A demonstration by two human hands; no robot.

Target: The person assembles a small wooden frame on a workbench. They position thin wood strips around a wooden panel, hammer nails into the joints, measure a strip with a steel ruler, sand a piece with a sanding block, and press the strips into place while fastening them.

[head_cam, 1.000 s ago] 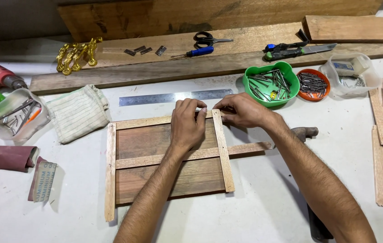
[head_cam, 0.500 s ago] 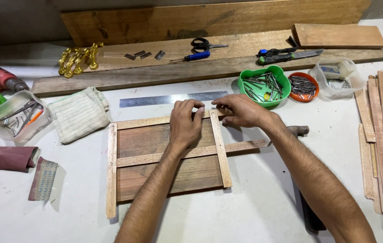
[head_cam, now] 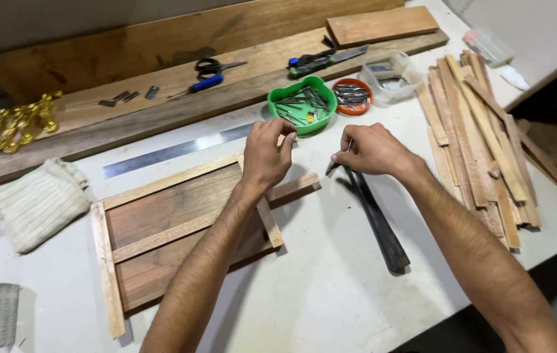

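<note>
Two hands (head_cam: 267, 153) (head_cam: 371, 149), one hammer (head_cam: 373, 216)

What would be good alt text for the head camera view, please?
A person's left hand pinches at the top corner of a wooden frame on a white table, while the right hand grips a dark hammer. A green bowl of nails sits just beyond.

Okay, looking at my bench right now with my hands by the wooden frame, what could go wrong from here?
1. The right hand reaches for the dark hammer beside the left hand, whose fingertips pinch at the frame's corner; a strike there could hit them.
2. The green bowl of nails sits just behind both hands and might be knocked over.
3. The wooden frame lies unclamped on the table, so it may shift.
</note>
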